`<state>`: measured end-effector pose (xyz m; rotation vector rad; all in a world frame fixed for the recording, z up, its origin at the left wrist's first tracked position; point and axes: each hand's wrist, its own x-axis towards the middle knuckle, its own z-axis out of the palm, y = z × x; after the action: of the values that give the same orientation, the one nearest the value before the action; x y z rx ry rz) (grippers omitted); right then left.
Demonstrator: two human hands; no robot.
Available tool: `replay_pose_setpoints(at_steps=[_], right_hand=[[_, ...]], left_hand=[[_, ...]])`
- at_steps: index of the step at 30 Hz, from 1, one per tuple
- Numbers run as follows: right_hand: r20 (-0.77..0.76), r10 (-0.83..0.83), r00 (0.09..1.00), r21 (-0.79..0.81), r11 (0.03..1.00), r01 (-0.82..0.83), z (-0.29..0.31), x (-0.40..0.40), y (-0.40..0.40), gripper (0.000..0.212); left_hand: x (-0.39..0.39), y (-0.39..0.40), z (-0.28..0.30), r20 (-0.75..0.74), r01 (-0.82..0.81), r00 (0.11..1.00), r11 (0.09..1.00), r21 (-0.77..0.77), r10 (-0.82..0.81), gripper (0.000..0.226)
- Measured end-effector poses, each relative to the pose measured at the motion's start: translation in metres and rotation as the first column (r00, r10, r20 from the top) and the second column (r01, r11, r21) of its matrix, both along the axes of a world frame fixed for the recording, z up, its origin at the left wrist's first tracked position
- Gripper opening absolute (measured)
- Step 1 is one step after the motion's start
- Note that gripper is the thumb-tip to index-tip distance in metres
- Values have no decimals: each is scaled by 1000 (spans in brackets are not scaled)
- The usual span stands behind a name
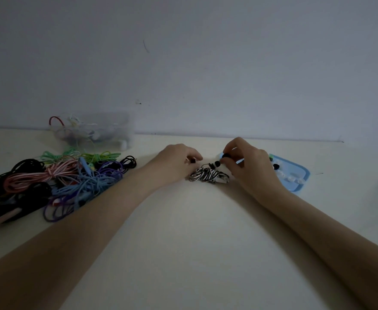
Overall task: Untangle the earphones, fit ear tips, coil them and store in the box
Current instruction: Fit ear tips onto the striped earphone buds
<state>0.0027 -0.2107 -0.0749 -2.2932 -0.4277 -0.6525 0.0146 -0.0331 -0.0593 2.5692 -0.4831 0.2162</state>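
A big messy pile of earphones [56, 182] lies at the far left of the pale tabletop [183, 231]. The cords are black, pink, blue, purple and green, and they are all mixed up together. Just behind the pile, against the wall [183, 63], stands a clear box [98, 130]. It has more thin cords inside, and a red loop sticks up at its left end.

Next comes the left hand [176, 158], a bit left of the middle of the tabletop. Its fingers [197, 156] are pinched close together on a small black piece [193, 161]. It is too small to tell if this is an ear tip or an earbud.

Between the two hands lies a bundle of black-and-white striped earphones [209, 175]. The cord is bunched up on the tabletop, and it touches both hands.

The right hand [248, 163] is just to the right of the bundle. Its fingers [224, 161] are pinched on a small black bud [217, 163] at the end of the striped cord. Another small black bit [226, 155] shows at the fingertips just above it.

Behind the right hand, and partly hidden by it, is a flat light blue tray [299, 173]. Small white and black ear tips [293, 176] lie in it.
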Motion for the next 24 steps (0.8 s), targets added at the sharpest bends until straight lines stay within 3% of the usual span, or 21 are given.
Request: replay_pose_setpoints(at_steps=[2,5,10,16,24], right_hand=[[14,11,1000,8,1000,-11,0,-1,0,13],[1,26,1000,54,998,-26,3,-3,3,12],[-139,93,986,377,926,-35,12,-3,7,8],[-254,324,911,750,661,-26,11,-7,11,14],[-224,565,794,916,400,-26,12,-8,8,12]], left_hand=[[1,-5,-4,32,-21,999,999,-36,22,20],[0,-7,-9,15,-16,1000,975,-222,20,14],[-8,-10,-2,-75,1,994,725,-689,-73,23],[-17,-21,-3,-131,-31,984,613,-789,-120,16],[-13,-18,-6,-141,-67,987,588,-806,-81,14]])
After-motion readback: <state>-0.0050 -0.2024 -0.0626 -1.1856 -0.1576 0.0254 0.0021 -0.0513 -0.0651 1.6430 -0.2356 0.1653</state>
